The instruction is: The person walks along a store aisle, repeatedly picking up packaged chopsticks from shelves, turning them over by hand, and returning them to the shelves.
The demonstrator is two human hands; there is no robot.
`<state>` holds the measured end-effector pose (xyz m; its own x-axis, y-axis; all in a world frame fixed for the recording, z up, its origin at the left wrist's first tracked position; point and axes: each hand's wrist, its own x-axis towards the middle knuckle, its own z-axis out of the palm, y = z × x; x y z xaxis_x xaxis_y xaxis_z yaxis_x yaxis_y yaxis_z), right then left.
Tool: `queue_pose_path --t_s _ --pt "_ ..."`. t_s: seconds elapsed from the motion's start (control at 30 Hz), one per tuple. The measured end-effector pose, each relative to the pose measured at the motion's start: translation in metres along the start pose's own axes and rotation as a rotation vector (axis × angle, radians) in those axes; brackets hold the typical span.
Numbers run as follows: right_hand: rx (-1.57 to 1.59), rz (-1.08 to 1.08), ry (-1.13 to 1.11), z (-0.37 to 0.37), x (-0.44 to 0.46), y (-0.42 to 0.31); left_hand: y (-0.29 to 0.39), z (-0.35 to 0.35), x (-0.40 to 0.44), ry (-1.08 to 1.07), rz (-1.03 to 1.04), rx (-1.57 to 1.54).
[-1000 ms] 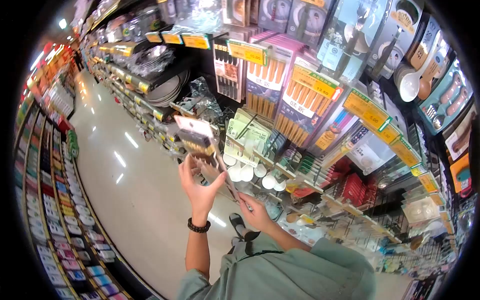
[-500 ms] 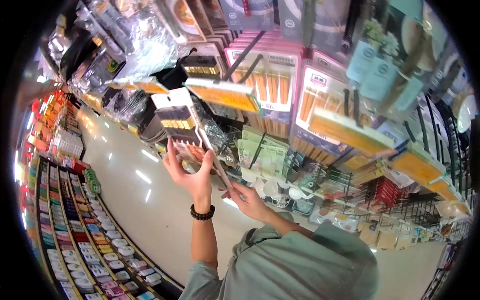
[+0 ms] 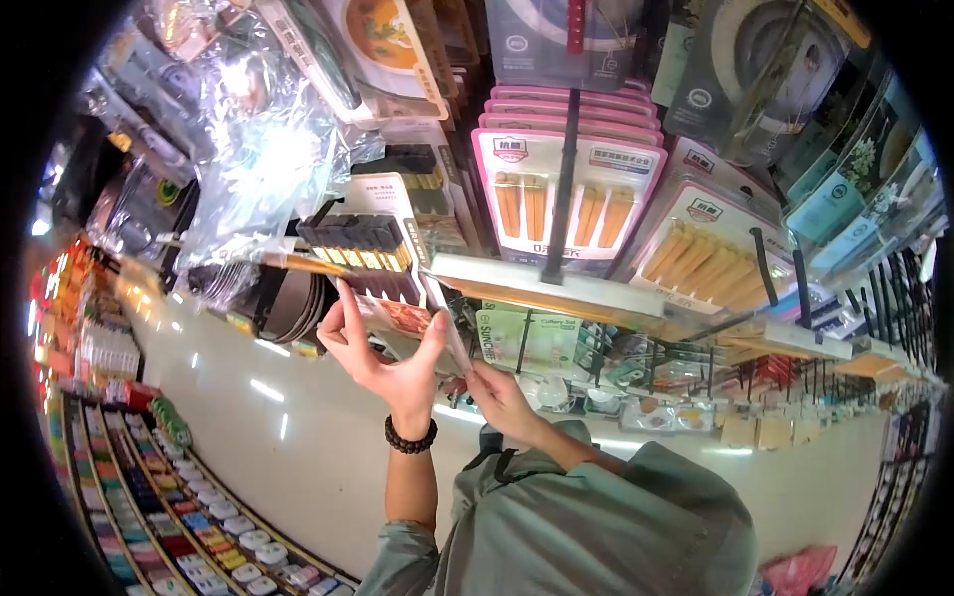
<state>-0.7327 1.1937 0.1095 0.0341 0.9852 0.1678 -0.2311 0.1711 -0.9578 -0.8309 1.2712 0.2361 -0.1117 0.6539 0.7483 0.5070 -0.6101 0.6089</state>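
A blister pack of chopsticks (image 3: 373, 243), with dark tops and gold bands, is held tilted at the hanging rack. My left hand (image 3: 393, 368) grips its lower part, index finger at the left edge and thumb at the right. With its fingers closed, my right hand (image 3: 505, 405) pinches the pack's bottom right edge. Similar dark-and-gold chopstick packs (image 3: 422, 169) hang just behind. Right of them are pink-edged packs of wooden chopsticks (image 3: 566, 194). Whether the pack's top is on a hook cannot be made out.
A price-label rail (image 3: 547, 288) juts out beside the pack. Shiny plastic-wrapped goods (image 3: 248, 149) hang at left, and green cutlery-set packs (image 3: 527, 338) hang below the rail. Across the pale aisle floor (image 3: 248, 427) stands a long shelf of small goods (image 3: 179, 497).
The pack and both hands have moved up and closer to the hanging chopstick packs. My view has shifted, so the rack appears larger. Both hands keep their hold.
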Motion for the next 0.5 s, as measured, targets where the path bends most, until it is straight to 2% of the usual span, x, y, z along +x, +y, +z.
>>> queue_pose_path --t_s 0.1,0.2,0.33,0.5 --pt "-0.03 -0.018 0.022 -0.001 0.002 0.01 -0.011 0.009 0.008 -0.039 0.021 -0.09" --pt "0.177 -0.097 0.257 0.017 0.002 0.01 -0.022 0.03 0.022 -0.059 0.041 -0.143" --pt "0.007 -0.08 0.386 0.02 -0.011 0.012 -0.038 0.053 0.033 -0.003 0.087 -0.191" --pt "-0.019 -0.001 0.544 0.032 -0.049 0.023 -0.042 0.074 0.03 0.069 0.066 -0.168"
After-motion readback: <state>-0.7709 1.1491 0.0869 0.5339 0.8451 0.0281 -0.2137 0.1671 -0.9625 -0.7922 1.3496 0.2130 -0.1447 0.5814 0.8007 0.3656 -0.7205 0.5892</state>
